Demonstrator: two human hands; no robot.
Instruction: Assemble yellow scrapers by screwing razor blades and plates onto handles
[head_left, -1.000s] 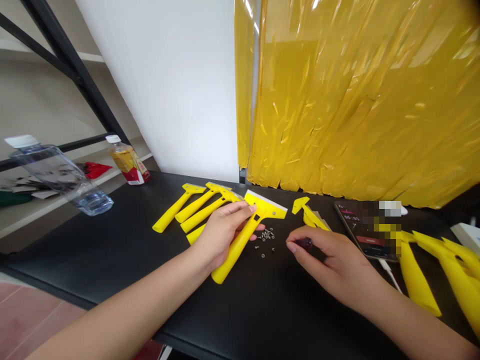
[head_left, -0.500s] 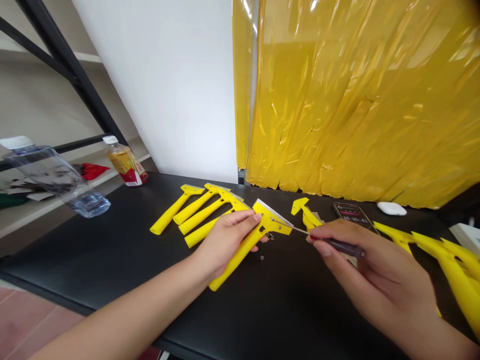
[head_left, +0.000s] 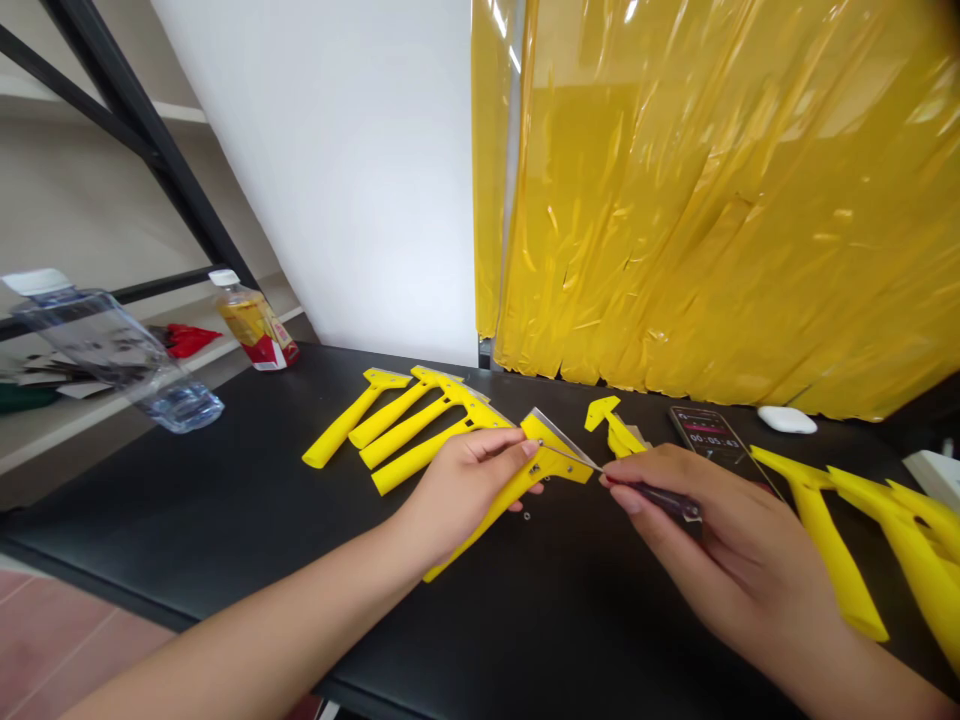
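My left hand [head_left: 469, 485] is closed around the neck of a yellow scraper [head_left: 559, 455] with a metal blade along its head, its handle slanting down toward me. In my right hand [head_left: 727, 540], thumb and fingers pinch a dark-handled screwdriver [head_left: 660, 498]. Its thin shaft lies across the scraper's head, with the tip at a screw near my left thumb. Left of this hand, several yellow scrapers [head_left: 409, 430] lie in a row on the black table [head_left: 247, 500]. A small ring-shaped part [head_left: 526, 516] rests below the held scraper.
Yellow head pieces [head_left: 601, 412] and a phone with a running timer [head_left: 712, 432] lie beyond my right hand. More yellow handles [head_left: 844, 560] are at the right. A white case [head_left: 786, 419], a drink bottle [head_left: 255, 325] and a clear bottle [head_left: 124, 350] stand farther off. Yellow plastic sheeting [head_left: 720, 200] hangs behind.
The scraper's head has tilted and shifted slightly right. The screwdriver's tip has stayed about the same place on it, while my right hand has come a little left and closer.
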